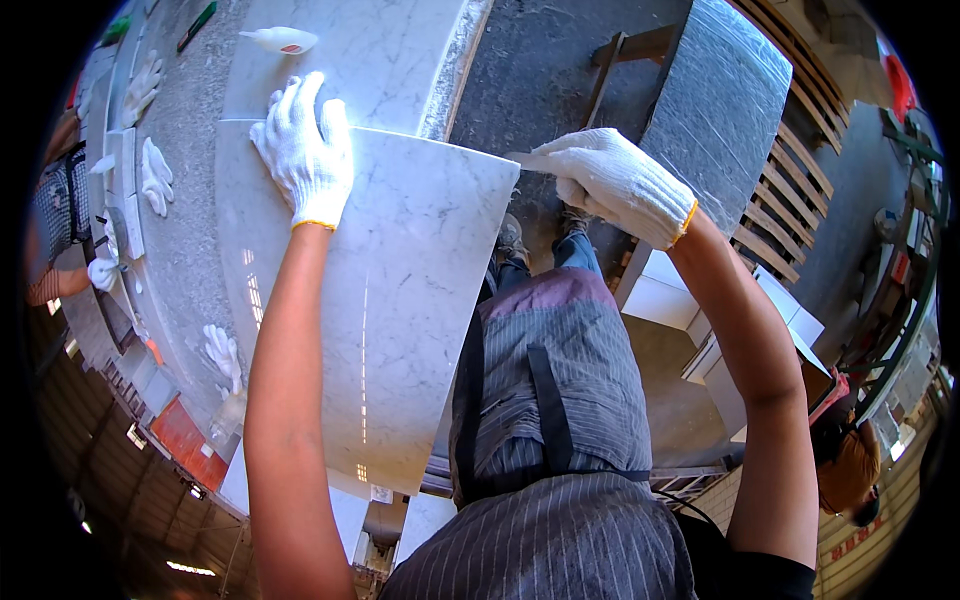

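A polished white marble slab [400, 250] with grey veins lies in front of me. Its far edge meets a second marble slab [375, 60] along a thin seam. My left hand [305, 155], in a white knitted glove, rests flat across that seam with its fingers apart. Just off the slab's right corner is my right hand [615, 185], gloved the same way. Its fingers are pinched together around a small, thin, pale piece whose kind I cannot make out. A white squeeze bottle [282, 40] lies on the far slab beyond my left hand.
Spare white gloves [157, 178] and a green marker-like stick [197, 27] lie on the rough grey bench [195, 130] at left. Another person [60, 200] works past it. To the right are a dark slab [720, 100], a wooden pallet [790, 205] and white boxes [665, 290].
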The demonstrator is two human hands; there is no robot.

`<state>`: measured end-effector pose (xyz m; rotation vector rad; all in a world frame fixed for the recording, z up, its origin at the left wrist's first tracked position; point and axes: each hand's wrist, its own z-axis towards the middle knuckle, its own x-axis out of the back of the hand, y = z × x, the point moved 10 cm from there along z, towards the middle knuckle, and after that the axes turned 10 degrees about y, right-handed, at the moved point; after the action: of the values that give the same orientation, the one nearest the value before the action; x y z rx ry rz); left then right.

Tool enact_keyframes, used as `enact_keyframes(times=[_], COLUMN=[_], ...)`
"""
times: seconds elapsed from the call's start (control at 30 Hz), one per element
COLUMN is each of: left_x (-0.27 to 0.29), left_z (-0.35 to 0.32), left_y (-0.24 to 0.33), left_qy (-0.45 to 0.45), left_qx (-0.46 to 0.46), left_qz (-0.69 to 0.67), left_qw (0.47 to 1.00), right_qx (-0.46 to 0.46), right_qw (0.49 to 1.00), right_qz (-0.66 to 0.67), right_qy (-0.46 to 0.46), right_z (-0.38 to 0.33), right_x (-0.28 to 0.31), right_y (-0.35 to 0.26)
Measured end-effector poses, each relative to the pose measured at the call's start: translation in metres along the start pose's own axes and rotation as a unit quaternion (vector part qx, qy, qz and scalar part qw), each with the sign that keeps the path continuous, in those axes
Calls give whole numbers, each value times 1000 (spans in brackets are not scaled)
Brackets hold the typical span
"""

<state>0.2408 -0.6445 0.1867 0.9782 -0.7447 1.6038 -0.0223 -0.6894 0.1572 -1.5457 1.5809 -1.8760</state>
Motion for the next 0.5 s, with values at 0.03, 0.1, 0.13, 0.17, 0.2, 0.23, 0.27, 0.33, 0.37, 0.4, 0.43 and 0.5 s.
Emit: enact_keyframes(times=[0.03, 0.1, 0.13, 0.17, 0.2, 0.23, 0.27, 0.33, 0.37, 0.4, 0.43, 0.5], left_x=[-1, -3, -3, -2, -1, -1, -2, -1, -1, -1, -3, -2], left_z=[0, -1, -1, -4, -4, -3, 0, -1, -3, -4, -4, -2], left_y=[0, -1, 0, -2, -2, -2, 1, 1, -1, -2, -1, -1], left_qy=[1, 3, 7, 11, 14, 12, 10, 6, 5, 6, 6, 6], left_qx=[-1, -6, -6, -4, -5, -4, -5, -3, 0, 3, 1, -4], left_qz=[3, 10, 11, 15, 17, 14, 6, 12, 17, 21, 17, 10], left_qw=[1000, 1000, 1000, 1000, 1000, 1000, 1000, 1000, 1000, 1000, 1000, 1000], right_qx=[43, 85, 52, 19, 45, -129, -217, -123, -212, -304, -389, -408], right_qw=[999, 996, 997, 987, 986, 968, 934, 968, 945, 910, 865, 795], right_qz=[-23, 1, -31, -63, -9, 78, 244, 211, 245, 282, 316, 445], right_qy=[13, 33, -57, -148, -162, -201, -148, -50, -45, -27, 5, 55], right_z=[1, 8, 7, 7, 2, -10, -30, -32, -32, -35, -40, -50], right_x=[0, -5, -27, -46, -53, -73, -87, -79, -71, -61, -50, -45], right_y=[-5, -11, -4, -8, -24, 5, 33, 42, 42, 42, 41, 47])
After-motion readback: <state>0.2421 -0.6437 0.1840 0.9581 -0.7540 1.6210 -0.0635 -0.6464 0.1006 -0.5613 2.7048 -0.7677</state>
